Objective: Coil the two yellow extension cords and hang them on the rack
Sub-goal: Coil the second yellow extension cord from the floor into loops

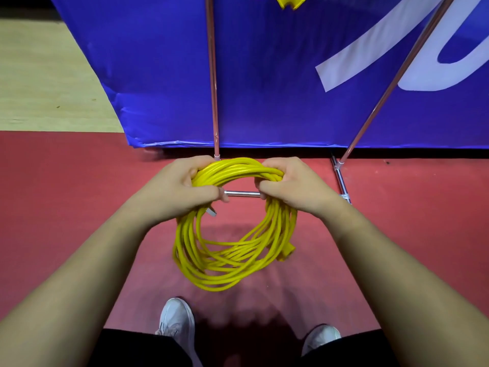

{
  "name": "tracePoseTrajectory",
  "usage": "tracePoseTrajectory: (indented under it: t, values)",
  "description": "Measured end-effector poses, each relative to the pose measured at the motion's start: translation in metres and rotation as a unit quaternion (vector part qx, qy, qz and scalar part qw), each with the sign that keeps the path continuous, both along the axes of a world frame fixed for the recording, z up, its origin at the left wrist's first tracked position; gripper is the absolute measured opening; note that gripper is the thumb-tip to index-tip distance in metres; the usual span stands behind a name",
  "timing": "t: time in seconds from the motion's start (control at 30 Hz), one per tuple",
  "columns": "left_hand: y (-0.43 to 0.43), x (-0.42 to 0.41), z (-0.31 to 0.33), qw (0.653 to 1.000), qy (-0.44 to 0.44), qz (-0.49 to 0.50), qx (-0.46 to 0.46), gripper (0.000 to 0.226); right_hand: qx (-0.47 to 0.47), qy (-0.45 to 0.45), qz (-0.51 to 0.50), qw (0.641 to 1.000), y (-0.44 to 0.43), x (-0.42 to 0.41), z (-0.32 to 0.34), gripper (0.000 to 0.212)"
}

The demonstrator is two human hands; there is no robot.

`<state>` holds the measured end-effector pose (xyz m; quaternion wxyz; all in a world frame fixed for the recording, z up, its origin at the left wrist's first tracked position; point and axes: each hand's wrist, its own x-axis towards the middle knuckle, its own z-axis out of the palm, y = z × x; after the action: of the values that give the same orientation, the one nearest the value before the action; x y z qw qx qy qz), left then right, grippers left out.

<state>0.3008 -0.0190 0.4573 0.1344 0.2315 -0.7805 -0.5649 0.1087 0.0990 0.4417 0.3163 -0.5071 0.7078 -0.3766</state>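
Yellow coiled cord gripped by left hand and right hand.

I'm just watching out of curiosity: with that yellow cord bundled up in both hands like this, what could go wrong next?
1. The coiled yellow cord is held only at its top, by the left hand and right hand. The lower loops hang loose and uneven, so some may slip out and unravel.
2. The plug end dangles at the coil's lower right and might snag on the metal rack pole.
3. The coil hangs just ahead of the shoes; fallen loops could trip the person.
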Motion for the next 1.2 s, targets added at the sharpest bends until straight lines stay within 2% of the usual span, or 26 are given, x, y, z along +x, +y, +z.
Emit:
tracePoseTrajectory:
  t: [0.1, 0.2, 0.23, 0.33, 0.4, 0.47, 0.53, 0.57, 0.63, 0.67, 0.7, 0.73, 0.8, 0.87, 0.97, 1.07, 1.13, 1.2]
  values:
    - [0.005, -0.001, 0.0, 0.999, 0.025, -0.008, 0.035, 0.016, -0.003, -0.018, 0.035, 0.999, 0.002, -0.005, -0.005, 0.012]
    - [-0.001, 0.003, -0.003, 1.0, 0.018, 0.001, -0.002, 0.014, 0.022, -0.052, 0.064, 0.996, 0.009, -0.021, -0.012, 0.049]
    - [-0.004, 0.005, -0.003, 1.0, 0.009, 0.006, -0.022, 0.015, 0.035, -0.032, 0.053, 0.997, 0.011, -0.027, -0.014, 0.049]
    - [-0.011, 0.011, -0.001, 0.996, -0.021, -0.005, -0.084, 0.014, 0.058, 0.115, 0.016, 0.992, 0.013, -0.043, -0.018, 0.015]
    - [-0.01, 0.012, 0.001, 0.992, -0.035, -0.024, -0.118, 0.011, 0.061, 0.197, -0.009, 0.978, 0.013, -0.045, -0.019, 0.009]
    - [-0.01, 0.011, -0.001, 0.986, -0.057, -0.034, -0.152, 0.011, 0.087, 0.23, -0.05, 0.968, 0.01, -0.043, -0.022, 0.009]
    - [-0.011, 0.011, -0.004, 0.981, -0.082, -0.046, -0.171, 0.013, 0.113, 0.188, -0.078, 0.973, 0.006, -0.04, -0.026, 0.014]
    - [-0.011, 0.011, -0.006, 0.98, -0.091, -0.055, -0.168, 0.015, 0.108, 0.13, -0.092, 0.981, 0.003, -0.037, -0.027, 0.012]
    - [-0.011, 0.011, -0.009, 0.977, -0.108, -0.072, -0.169, 0.018, 0.071, -0.067, -0.15, 0.984, -0.002, -0.033, -0.026, 0.011]
    - [-0.01, 0.012, -0.009, 0.974, -0.114, -0.083, -0.176, 0.019, 0.049, -0.175, -0.18, 0.967, -0.003, -0.028, -0.023, 0.011]
    - [-0.01, 0.012, -0.01, 0.971, -0.118, -0.095, -0.185, 0.019, 0.021, -0.244, -0.194, 0.95, -0.003, -0.025, -0.021, 0.009]
    - [-0.009, 0.011, -0.01, 0.968, -0.121, -0.108, -0.192, 0.021, -0.008, -0.26, -0.196, 0.946, -0.004, -0.022, -0.019, 0.005]
    - [-0.006, 0.009, -0.011, 0.963, -0.126, -0.132, -0.199, 0.023, -0.034, -0.264, -0.17, 0.949, -0.005, -0.014, -0.016, 0.019]
    - [-0.003, 0.007, -0.012, 0.96, -0.12, -0.148, -0.203, 0.024, -0.02, -0.24, -0.119, 0.963, -0.006, -0.006, -0.009, 0.032]
    - [-0.003, 0.002, -0.017, 0.954, -0.097, -0.159, -0.234, 0.036, -0.002, -0.084, -0.003, 0.996, -0.009, -0.003, -0.002, 0.029]
    - [-0.004, 0.001, -0.018, 0.949, -0.095, -0.144, -0.263, 0.046, -0.003, 0.0, 0.069, 0.998, -0.011, -0.002, 0.004, 0.031]
    - [-0.001, 0.0, -0.015, 0.955, -0.089, -0.116, -0.258, 0.032, -0.016, -0.017, 0.06, 0.998, -0.009, -0.001, 0.007, 0.027]
    - [0.0, 0.0, -0.013, 0.961, -0.078, -0.08, -0.254, 0.022, -0.037, -0.081, 0.036, 0.995, -0.007, 0.004, 0.011, 0.023]
